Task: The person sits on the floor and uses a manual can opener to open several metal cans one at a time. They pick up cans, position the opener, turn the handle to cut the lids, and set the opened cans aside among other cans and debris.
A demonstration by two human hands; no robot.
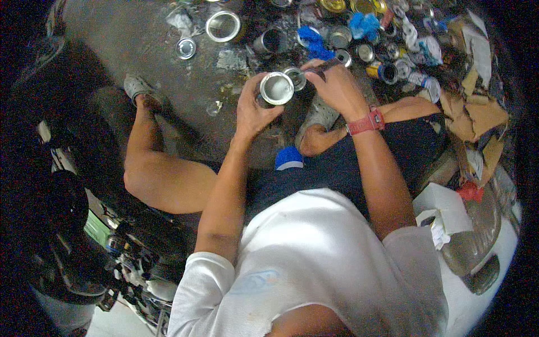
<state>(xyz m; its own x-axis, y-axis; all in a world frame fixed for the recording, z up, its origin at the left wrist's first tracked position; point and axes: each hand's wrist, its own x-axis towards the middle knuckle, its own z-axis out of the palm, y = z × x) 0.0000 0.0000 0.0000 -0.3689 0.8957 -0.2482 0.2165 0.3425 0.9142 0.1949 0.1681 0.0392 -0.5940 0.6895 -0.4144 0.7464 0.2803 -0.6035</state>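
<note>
An open metal can (277,89) with a shiny rim sits in my left hand (252,109), the fingers and thumb wrapped round its side. Something whitish shows inside it. My right hand (339,90) is closed on a dark, narrow tool (324,68), whose kind I cannot make out. Between the two hands, against the can's far right rim, is a small round metal cup or tin (296,78). Whether it joins the dark tool cannot be seen. A red watch (366,121) is on my right wrist.
Beyond my hands on the stained floor stand a larger open can (223,27), a small round tin (185,48) and a dark can (269,42). Blue crumpled cloths or gloves (314,42) and several cans lie to the right. Torn cardboard (480,121) is at the far right.
</note>
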